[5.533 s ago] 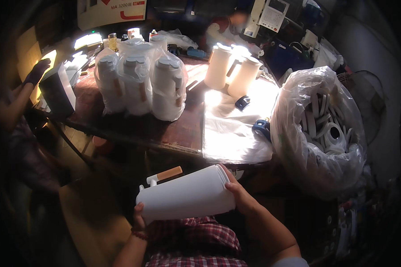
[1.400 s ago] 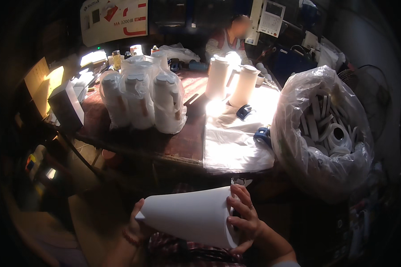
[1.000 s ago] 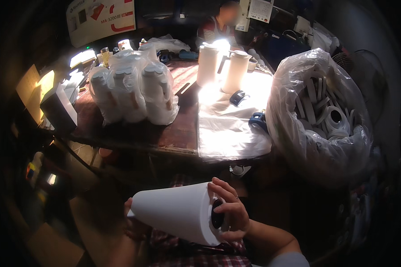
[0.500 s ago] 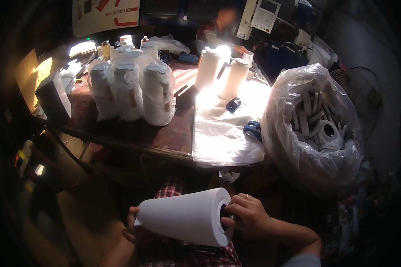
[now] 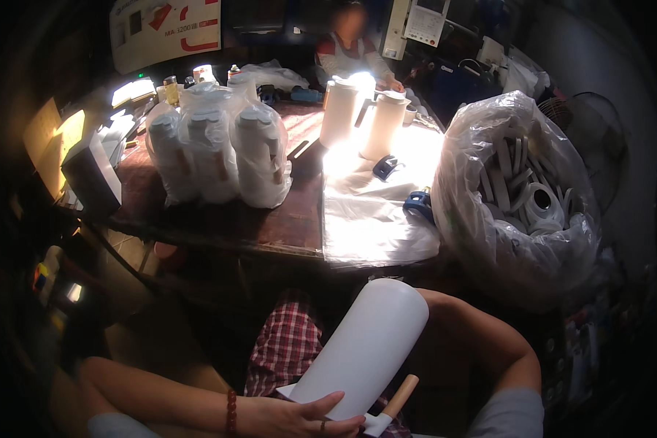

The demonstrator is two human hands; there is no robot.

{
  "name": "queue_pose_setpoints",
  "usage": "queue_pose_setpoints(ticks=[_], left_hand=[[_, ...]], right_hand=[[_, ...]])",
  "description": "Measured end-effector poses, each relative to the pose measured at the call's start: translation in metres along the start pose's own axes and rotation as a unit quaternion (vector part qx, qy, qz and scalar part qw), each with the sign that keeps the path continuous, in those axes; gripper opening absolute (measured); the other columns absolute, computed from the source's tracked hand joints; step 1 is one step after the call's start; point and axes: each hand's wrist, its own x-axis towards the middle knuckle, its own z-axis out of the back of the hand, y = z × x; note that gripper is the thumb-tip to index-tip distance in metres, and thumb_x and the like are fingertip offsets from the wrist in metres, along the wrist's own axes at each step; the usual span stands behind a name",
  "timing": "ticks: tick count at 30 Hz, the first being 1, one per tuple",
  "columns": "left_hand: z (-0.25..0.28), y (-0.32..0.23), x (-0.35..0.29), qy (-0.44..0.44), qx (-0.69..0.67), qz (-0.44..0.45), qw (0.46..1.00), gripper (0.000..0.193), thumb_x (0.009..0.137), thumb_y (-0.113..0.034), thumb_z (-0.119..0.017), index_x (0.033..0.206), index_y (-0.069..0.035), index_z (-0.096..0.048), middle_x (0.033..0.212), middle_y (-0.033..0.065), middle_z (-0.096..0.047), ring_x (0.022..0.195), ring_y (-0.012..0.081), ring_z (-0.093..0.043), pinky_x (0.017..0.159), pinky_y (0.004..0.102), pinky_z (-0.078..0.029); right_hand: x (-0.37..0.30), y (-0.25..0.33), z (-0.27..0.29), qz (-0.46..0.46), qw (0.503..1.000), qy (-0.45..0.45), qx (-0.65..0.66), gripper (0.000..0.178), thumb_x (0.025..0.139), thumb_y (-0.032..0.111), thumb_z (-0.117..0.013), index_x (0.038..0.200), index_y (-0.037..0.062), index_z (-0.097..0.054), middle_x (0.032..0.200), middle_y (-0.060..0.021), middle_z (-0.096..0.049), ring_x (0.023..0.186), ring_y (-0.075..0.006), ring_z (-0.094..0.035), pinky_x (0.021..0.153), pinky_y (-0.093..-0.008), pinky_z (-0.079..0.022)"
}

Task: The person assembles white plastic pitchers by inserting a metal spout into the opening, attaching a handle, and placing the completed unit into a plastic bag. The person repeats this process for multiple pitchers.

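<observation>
A white tapered jug (image 5: 365,339) with a wood-coloured handle (image 5: 401,396) lies tilted over my lap, its wide end up and away from me. My left hand (image 5: 310,417) is closed around its narrower lower end, thumb along the side, near the pointed spout (image 5: 286,391). From the right, my right forearm (image 5: 482,332) reaches behind the jug's wide end, which hides that hand and its fingers. On the table past the jug lie two blue tape dispensers, one nearer (image 5: 419,205) and one farther (image 5: 387,168).
Several bagged white jugs (image 5: 259,157) stand on the dark table (image 5: 285,226). Two unbagged jugs (image 5: 385,125) stand on white sheeting (image 5: 372,233). A large plastic bag (image 5: 474,241) of white parts is at right. A co-worker (image 5: 350,55) sits across the table.
The jug has swung from nearly level to steeply tilted, wide end moving up and away. My left hand has come forward into plain sight. My right hand has gone behind the wide end.
</observation>
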Motion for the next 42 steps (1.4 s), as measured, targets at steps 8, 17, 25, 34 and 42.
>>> queue_pose_setpoints(ticks=[8, 17, 25, 34, 42], left_hand=[[-0.002, 0.008, -0.021, -0.248, -0.177, 0.336, 0.892, 0.087, 0.072, -0.057, -0.074, 0.139, -0.018, -0.033, 0.134, 0.0157, -0.039, 0.119, 0.0366, -0.046, 0.092, 0.0492, -0.049], [-0.091, -0.010, -0.089, -0.591, -0.561, 0.505, 0.284, 0.059, 0.091, -0.051, -0.041, 0.125, -0.004, -0.050, 0.114, 0.0127, -0.057, 0.105, 0.0265, -0.055, 0.089, 0.0422, -0.049], [-0.157, -0.045, -0.122, -0.610, -0.615, 0.474, 0.159, 0.070, 0.093, -0.062, -0.034, 0.131, -0.005, -0.049, 0.130, 0.0127, -0.053, 0.117, 0.0302, -0.052, 0.098, 0.0471, -0.044], [-0.057, -0.012, -0.066, -0.502, -0.407, 0.631, 0.429, 0.082, 0.081, -0.066, -0.051, 0.132, -0.003, -0.039, 0.121, 0.0142, -0.054, 0.114, 0.0272, -0.053, 0.095, 0.0449, -0.047], [-0.025, -0.016, -0.061, -0.458, -0.299, 0.484, 0.683, 0.099, 0.062, -0.063, -0.078, 0.132, -0.008, -0.035, 0.131, 0.0130, -0.041, 0.123, 0.0329, -0.044, 0.098, 0.0468, -0.043]], right_hand=[[-0.002, -0.018, 0.003, -0.029, 0.999, -0.034, 0.019, 0.036, 0.096, 0.026, -0.056, 0.117, -0.0023, -0.061, 0.097, -0.0113, -0.067, 0.083, -0.0155, -0.063, 0.074, -0.0289, -0.051], [-0.046, -0.011, -0.015, 0.419, 0.850, 0.060, -0.314, 0.022, 0.090, 0.013, -0.063, 0.110, 0.0044, -0.059, 0.093, -0.0074, -0.061, 0.078, -0.0154, -0.063, 0.068, -0.0271, -0.054], [-0.060, 0.008, -0.041, 0.605, 0.569, -0.090, -0.549, 0.028, 0.088, 0.034, -0.066, 0.094, 0.0066, -0.068, 0.084, -0.0061, -0.065, 0.070, -0.0188, -0.066, 0.061, -0.0308, -0.054], [-0.011, -0.007, -0.016, 0.147, 0.984, 0.059, -0.076, 0.038, 0.099, 0.035, -0.052, 0.094, 0.0022, -0.071, 0.066, 0.0025, -0.053, 0.059, -0.0057, -0.043, 0.055, -0.0217, -0.036], [0.022, -0.007, 0.003, 0.204, 0.972, 0.116, -0.006, 0.029, 0.089, 0.020, -0.062, 0.109, -0.0013, -0.066, 0.103, -0.0120, -0.067, 0.092, -0.0184, -0.063, 0.081, -0.0305, -0.050]])
